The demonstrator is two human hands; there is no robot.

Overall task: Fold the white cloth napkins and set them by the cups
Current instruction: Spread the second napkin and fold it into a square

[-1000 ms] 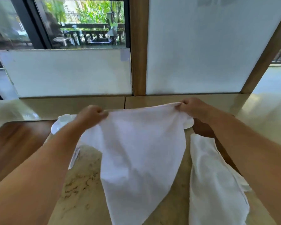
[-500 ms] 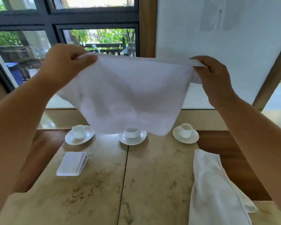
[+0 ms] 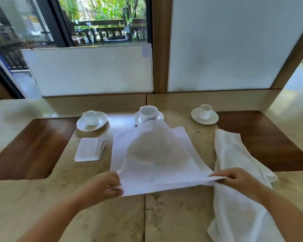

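Now your left hand pinches the near-left corner of the white napkin, billowed over the surface before the middle cup; your right hand pinches the near-right corner.

White square cloth napkin: raised at window height half a second ago, now lowered onto beige marble tabletop, centre billowing. Left hand, right hand: dropped with near corners.
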